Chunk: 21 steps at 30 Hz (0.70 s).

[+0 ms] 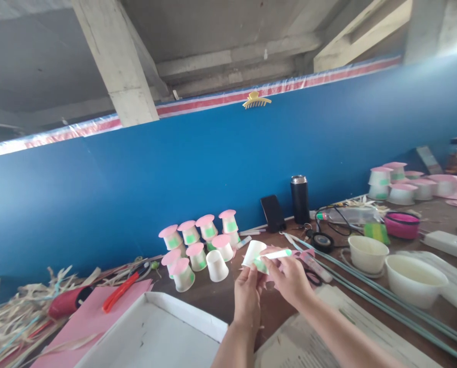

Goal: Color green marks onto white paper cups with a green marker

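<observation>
My left hand (248,292) is closed around a white paper cup (254,251), which it holds tilted above the table. A green patch shows on the cup's side. In my right hand (289,273) is a white marker (276,254) with a green end pointing right; its other end meets the green patch. To the left of my hands stands a bare white paper cup (217,266), upside down. Beside it are several cups topped with pink paper discs (183,267), most with green patches, some of them stacked.
A white tray (151,337) and pink paper (78,322) with a red cutter (121,291) lie left. Rightward are a phone (273,213), black flask (299,199), white bowls (415,278), long pale-blue rods (385,296) and more pink-topped cups (402,194). A blue partition (213,163) stands behind.
</observation>
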Available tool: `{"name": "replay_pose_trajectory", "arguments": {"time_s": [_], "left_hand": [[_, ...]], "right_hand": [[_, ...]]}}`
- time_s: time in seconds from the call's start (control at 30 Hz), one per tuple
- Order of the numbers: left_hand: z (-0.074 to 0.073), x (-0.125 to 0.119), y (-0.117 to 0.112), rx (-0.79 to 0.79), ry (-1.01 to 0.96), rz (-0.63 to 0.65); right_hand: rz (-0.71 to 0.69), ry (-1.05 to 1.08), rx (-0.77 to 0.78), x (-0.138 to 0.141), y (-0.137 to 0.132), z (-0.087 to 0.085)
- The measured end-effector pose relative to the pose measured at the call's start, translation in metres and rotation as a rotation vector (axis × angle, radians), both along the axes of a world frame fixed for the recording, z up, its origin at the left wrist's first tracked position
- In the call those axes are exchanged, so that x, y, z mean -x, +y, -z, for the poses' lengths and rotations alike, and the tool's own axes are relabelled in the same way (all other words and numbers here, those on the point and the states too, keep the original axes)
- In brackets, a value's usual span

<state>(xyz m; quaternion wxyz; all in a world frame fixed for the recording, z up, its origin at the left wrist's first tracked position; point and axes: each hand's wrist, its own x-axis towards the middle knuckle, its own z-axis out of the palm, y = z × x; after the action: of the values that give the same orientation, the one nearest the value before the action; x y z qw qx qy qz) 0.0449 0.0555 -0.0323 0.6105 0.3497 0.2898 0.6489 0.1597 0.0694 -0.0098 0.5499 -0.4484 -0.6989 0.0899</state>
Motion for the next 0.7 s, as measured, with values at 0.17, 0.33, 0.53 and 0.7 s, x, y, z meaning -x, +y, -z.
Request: {"name": "replay_pose_trajectory", "arguments": {"time_s": [0.17, 0.33, 0.53, 0.7], "left_hand": [[-0.0009, -0.0004, -0.0016, -0.005, -0.004, 0.012], [-0.0035, 0.0003, -0.0022, 0.014, -0.096, -0.002], [-0.0046, 0.0018, 0.0010, 0.142, -0.225, -0.100], [-0.0059, 0.0036, 0.0008, 0.115, -0.254, -0.081]], "right_hand": [[0.004, 0.030, -0.014, -0.0002, 0.0007, -0.0009], [-0.023, 0.011, -0.018, 0.0001, -0.0018, -0.0007], [0.033, 0.088, -0.067, -0.0037, -0.0031, -0.0024], [0.021, 0.006, -0.063, -0.0023, -0.0067, -0.0032]]}}
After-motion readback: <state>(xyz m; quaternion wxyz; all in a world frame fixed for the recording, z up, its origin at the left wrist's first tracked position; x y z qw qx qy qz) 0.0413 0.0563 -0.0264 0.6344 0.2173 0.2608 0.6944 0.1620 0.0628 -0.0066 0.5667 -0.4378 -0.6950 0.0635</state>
